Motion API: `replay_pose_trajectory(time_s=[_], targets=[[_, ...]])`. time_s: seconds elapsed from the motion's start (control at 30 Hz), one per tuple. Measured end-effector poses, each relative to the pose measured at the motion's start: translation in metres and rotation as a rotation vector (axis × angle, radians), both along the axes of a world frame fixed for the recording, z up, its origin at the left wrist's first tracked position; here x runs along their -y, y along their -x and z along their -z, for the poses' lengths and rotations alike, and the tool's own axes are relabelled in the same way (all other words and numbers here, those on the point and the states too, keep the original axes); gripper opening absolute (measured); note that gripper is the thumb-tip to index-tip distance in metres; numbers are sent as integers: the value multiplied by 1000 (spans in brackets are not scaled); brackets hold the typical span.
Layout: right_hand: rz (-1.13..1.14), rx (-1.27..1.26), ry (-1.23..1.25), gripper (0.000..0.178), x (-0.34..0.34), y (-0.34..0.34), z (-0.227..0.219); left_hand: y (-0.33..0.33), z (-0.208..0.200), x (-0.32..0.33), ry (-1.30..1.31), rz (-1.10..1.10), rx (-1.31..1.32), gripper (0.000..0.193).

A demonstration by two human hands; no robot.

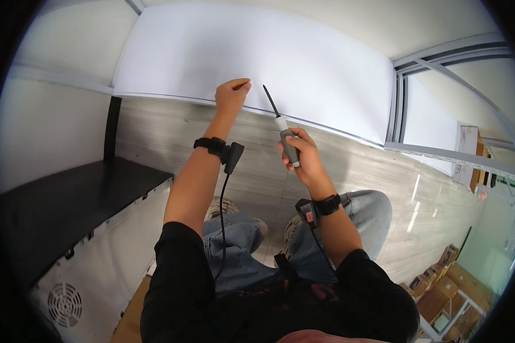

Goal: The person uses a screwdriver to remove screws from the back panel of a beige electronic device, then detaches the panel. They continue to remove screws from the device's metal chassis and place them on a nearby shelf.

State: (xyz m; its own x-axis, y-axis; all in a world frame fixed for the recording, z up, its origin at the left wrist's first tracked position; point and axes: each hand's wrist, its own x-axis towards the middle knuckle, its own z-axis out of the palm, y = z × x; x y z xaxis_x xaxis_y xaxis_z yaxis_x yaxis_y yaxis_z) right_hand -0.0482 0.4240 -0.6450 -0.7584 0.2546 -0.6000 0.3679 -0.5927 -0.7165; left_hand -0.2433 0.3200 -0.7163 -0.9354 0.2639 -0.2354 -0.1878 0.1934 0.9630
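Note:
My right hand (308, 159) is wrapped round the grey handle of a screwdriver (289, 146). Its dark shaft points up and away, with the tip in front of the white surface (326, 74). To the left of that tip, my left hand (231, 96) is closed, thumb and fingers pinched together near the front edge of the white surface. Whatever lies between those fingers, if anything, is too small or hidden to make out. A small gap separates the screwdriver's tip from my left hand.
A black-topped cabinet (68, 200) stands at the left, with a round vent grille (64, 304) on its pale side. Grey metal framing (455, 157) runs along the right. Cardboard boxes (438, 300) sit at the lower right. Black cables (223, 211) hang from both wrist straps.

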Motion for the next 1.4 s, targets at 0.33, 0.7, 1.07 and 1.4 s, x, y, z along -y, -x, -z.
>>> replay_pose_trajectory(time_s=[0.33, 0.7, 1.07, 1.4], targets=[[247, 66, -19, 28, -9, -21, 38, 28, 76, -80, 567, 139, -672, 14], [310, 68, -27, 25, -15, -36, 37, 28, 86, -80, 573, 105, -740, 24], [-32, -82, 3, 38, 2, -13, -25, 10, 9, 10, -8, -32, 85, 30], [-702, -383, 136, 44, 91, 2, -126, -103, -220, 170, -510, -538, 126, 32]])
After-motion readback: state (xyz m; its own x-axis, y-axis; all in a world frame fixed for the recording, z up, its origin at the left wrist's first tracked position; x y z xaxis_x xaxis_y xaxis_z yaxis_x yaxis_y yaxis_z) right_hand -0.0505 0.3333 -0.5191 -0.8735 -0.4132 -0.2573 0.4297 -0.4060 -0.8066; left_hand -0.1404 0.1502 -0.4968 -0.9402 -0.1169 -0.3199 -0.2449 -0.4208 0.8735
